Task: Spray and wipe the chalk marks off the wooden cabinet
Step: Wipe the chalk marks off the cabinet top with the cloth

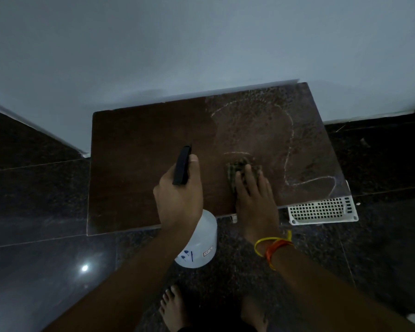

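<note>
At 4 o'clock we note a white perforated plastic basket (322, 210) on the dark speckled polished stone floor (41, 212). The pale grey painted wall (177, 44) fills 12 o'clock, and a white skirting strip (369, 115) meets the floor at 2 o'clock. A bright round light reflection (84, 268) sits on the tiles at 8 o'clock. Two bare feet (173, 307) show at 6 o'clock.

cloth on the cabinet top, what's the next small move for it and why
Probably push the cloth away and to the right. The right hand presses it flat on the cabinet top, just below a short chalk line, and the long chalk curve across the wet, speckled right half looks unwiped. The left hand holds the spray bottle, so it need not move.
</note>
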Motion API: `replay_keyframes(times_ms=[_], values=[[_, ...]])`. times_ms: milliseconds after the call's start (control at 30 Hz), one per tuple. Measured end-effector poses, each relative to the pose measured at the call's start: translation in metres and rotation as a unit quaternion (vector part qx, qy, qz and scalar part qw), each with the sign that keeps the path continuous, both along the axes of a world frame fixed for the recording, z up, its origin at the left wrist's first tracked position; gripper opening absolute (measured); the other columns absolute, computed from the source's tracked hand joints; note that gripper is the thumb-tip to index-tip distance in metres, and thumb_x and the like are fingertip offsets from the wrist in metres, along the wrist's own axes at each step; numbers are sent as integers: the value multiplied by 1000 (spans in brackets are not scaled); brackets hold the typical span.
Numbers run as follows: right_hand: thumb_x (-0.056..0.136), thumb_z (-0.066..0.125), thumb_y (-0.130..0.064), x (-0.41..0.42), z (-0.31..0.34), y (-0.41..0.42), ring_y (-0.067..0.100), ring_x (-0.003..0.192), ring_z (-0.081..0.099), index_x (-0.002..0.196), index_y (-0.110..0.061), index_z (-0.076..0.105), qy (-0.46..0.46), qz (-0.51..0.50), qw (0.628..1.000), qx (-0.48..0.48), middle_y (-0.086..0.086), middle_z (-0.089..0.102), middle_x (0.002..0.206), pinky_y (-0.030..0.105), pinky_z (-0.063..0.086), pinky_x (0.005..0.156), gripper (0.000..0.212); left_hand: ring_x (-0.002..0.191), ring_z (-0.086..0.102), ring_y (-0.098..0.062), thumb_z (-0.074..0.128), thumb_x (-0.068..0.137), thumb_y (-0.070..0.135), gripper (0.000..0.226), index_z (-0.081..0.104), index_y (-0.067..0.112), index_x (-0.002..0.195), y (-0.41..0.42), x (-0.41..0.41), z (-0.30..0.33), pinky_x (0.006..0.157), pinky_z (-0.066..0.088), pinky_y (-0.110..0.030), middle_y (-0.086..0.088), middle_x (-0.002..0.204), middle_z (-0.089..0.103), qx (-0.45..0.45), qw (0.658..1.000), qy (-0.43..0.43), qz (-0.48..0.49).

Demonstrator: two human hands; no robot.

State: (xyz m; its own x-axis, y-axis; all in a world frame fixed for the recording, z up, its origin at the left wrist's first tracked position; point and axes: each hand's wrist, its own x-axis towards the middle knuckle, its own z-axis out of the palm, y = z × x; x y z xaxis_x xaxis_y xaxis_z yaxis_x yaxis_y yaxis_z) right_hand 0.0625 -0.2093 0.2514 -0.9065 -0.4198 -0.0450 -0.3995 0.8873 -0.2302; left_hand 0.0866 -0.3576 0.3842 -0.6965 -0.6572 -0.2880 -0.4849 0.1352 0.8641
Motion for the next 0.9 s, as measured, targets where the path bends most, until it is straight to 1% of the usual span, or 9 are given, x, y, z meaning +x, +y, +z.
replay_keyframes(times_ms=[133,267,333,400,500,567,667,800,900], values=[[87,48,-16,-16,2,35,45,139,23,143,-7,36,4,-54,998,23,18,25,154,55,27,110,59,68,66,-33,52,94,49,32,58,32,68,-2,-1,-1,60,57,-52,-17,76,68,4,1000,-3,2],[88,55,-14,-14,6,28,46,139,20,145,-6,33,-7,-104,994,12,17,21,155,56,25,111,61,67,66,-35,51,95,47,30,55,34,68,-6,-3,-1,61,58,-53,-17,77,68,3,1000,-2,4],[90,49,-16,-9,8,14,47,139,21,144,-6,34,-8,-75,997,1,19,23,154,56,25,110,58,68,66,-37,52,95,47,30,55,34,68,-7,-6,0,60,58,-54,-18,77,68,1,1000,2,5],[89,37,-22,-13,7,-2,46,138,26,142,-6,38,-7,-18,1000,9,20,29,151,55,28,109,55,67,66,-38,52,95,47,31,54,34,67,-8,-8,0,60,57,-54,-19,78,68,-3,1000,4,7],[88,30,-24,-48,2,-24,44,138,27,141,-8,39,-8,-15,1000,22,18,31,151,54,30,108,57,65,65,-38,52,95,47,31,53,35,66,-12,-9,-3,61,57,-55,-17,77,67,-7,1000,2,7],[90,31,-25,-75,-1,-34,44,140,22,143,-8,34,-1,-22,999,33,18,26,153,53,28,110,56,64,65,-37,52,94,47,30,54,34,67,-16,-10,-5,61,58,-54,-16,77,67,-7,1000,2,2],[93,42,-22,-97,-4,-44,42,142,13,146,-8,29,-1,-28,999,36,17,18,156,52,20,114,56,64,66,-35,52,94,47,31,55,32,68,-22,-10,-8,60,58,-53,-16,77,68,-9,1000,-2,-3],[90,30,-24,-76,-3,-47,44,140,22,142,-7,36,18,-50,998,26,18,26,153,53,29,111,56,66,66,-36,53,94,45,30,57,29,69,-26,-11,-8,60,57,-54,-16,76,68,0,1000,-10,10],[88,50,-19,-36,0,-41,45,139,24,142,-7,36,11,-18,1000,23,20,28,152,54,27,110,57,63,66,-31,52,95,46,31,57,29,69,-28,-16,-7,60,58,-53,-11,74,68,-1,1000,-15,11]])
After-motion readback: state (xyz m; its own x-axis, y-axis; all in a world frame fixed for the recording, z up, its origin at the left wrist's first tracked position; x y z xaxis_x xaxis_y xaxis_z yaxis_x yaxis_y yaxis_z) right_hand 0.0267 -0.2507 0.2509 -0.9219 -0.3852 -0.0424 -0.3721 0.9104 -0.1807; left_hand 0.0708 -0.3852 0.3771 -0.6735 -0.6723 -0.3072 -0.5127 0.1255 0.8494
